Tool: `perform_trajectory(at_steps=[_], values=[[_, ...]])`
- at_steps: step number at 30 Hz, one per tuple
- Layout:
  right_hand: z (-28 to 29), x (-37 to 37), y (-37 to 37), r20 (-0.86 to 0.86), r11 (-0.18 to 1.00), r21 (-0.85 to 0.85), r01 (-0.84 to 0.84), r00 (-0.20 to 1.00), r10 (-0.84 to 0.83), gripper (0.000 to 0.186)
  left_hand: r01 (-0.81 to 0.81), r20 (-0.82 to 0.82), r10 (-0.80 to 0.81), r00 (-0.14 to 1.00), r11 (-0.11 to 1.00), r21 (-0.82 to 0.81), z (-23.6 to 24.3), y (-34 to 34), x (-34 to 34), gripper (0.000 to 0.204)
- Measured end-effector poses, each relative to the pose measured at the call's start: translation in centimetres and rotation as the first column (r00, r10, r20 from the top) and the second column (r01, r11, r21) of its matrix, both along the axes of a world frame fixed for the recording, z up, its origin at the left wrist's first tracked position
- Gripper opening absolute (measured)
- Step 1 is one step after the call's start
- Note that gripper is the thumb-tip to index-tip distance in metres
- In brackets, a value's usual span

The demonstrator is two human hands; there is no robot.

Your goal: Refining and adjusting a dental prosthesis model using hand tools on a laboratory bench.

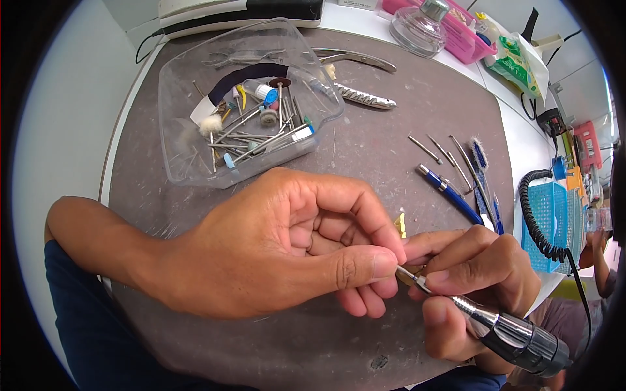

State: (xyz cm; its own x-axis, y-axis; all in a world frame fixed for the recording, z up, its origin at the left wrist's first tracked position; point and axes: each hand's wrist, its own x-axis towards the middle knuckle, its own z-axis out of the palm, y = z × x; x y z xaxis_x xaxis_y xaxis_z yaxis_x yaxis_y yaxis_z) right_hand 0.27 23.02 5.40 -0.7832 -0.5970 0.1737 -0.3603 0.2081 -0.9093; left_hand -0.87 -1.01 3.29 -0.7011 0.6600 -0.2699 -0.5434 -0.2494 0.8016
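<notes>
My left hand is curled at the centre, thumb and index finger closed on the end of a thin metal bit. My right hand grips a silver and black rotary handpiece near its nose, where the bit sits, with fingers touching or very close to my left fingertips. A small yellow piece lies just beyond the fingers. A clear plastic box holds several metal bits, brushes and small parts. Loose bits, a blue pen and a blue brush lie on the grey mat.
Steel pliers and a metal tool lie behind. Along the back and right stand a glass bottle, pink tray, green-white packet, coiled cord and blue basket. Another person's arm shows at far right.
</notes>
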Motion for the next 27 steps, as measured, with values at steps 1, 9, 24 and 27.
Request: perform_trajectory(at_steps=[1,9,24,27], values=[[-0.27,-0.23,0.07,-0.015,1.000,0.021,-0.014,1.000,0.014,0.026,-0.003,0.003,0.003,1.000,1.000,-0.005,-0.07,-0.07,0.02,0.018],[0.07,-0.18,-0.07,-0.129,0.998,0.068,-0.017,0.991,0.026,0.024,0.015,-0.037,-0.015,0.999,1.000,0.005,0.04,0.03,-0.05,0.017],[-0.15,-0.39,-0.13,-0.085,1.000,0.031,-0.005,0.996,0.008,0.024,0.008,-0.032,-0.008,0.999,1.000,0.011,-0.14,0.07,-0.02,0.016],[-0.48,-0.56,-0.41,-0.113,1.000,-0.011,-0.026,0.993,0.024,0.024,0.000,-0.026,0.001,1.000,1.000,0.014,-0.21,0.01,0.00,0.016]])
